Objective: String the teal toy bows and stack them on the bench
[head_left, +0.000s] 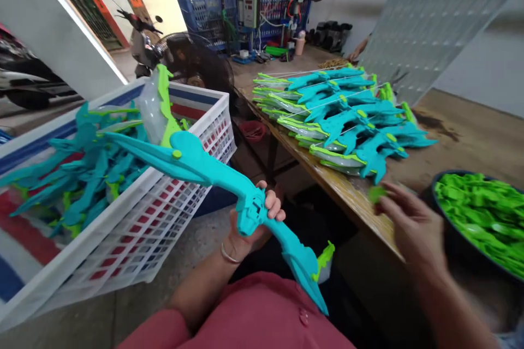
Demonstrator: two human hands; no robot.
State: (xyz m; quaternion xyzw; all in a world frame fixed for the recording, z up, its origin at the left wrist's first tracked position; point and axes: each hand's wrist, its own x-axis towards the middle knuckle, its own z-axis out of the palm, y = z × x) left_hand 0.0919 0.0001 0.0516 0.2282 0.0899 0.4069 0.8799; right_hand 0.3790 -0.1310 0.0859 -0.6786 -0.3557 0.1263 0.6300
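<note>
Turquoise toy bow (250, 210) slants across the middle of the view, held above the person's lap, its upper limb reaching over the near side of a white plastic basket (207, 114) and its lower limb passing in front of the red shirt (270, 319). Green-edged translucent pieces show beside both limbs. The left hand (241, 242), with a bracelet (229, 254) at its wrist, grasps the bow around its center, fingers curled over the grip near the molded hub. Slightly blurred, the right hand (415, 223) pinches a small green plastic piece (375, 194) between thumb and fingers, near the edge of the wooden table (470, 152). Just beside that hand stands a dark tub (430, 196) heaped with bright green plastic parts (478, 218).

On the table, a row of strung turquoise-and-green bows (347, 114) lies closely overlapped. More turquoise bow pieces (90, 169) lie jumbled in the basket, over a striped liner (200, 95). Beyond the basket stand a floor fan (196, 60) and a scooter (141, 43); blue crates (204, 5) rise behind. At the table's far side, another person's arm (360, 49) shows partly.
</note>
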